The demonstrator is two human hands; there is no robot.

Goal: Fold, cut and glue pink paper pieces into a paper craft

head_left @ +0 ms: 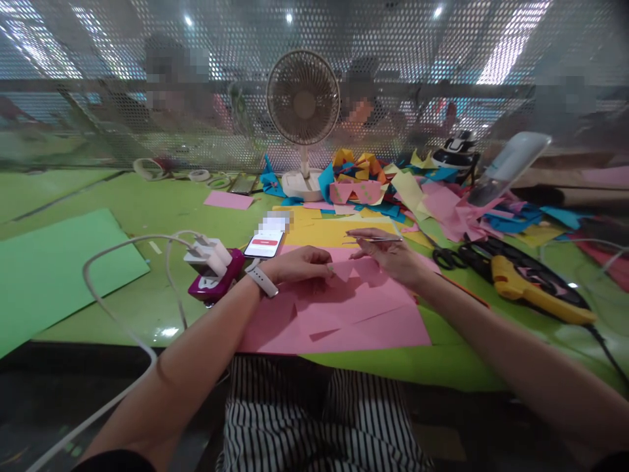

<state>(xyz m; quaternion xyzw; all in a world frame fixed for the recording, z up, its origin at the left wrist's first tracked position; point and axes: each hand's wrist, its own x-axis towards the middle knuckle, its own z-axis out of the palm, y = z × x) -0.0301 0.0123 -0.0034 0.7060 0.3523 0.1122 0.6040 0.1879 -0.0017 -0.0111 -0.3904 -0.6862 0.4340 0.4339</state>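
Looks partway done tbh: pinching a cut pink piece [348, 269] in near-closed left hand [305, 263], gripping thin tool [388, 239] in half-curled right hand [388, 257], above flat pink sheet [378, 331].

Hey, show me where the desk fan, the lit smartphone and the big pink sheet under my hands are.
Desk fan [304, 105]: head view, center hub of its round grille.
Smartphone [264, 242]: head view, red bar on its screen.
Pink sheet [393, 331]: head view, its bare lower-right part.
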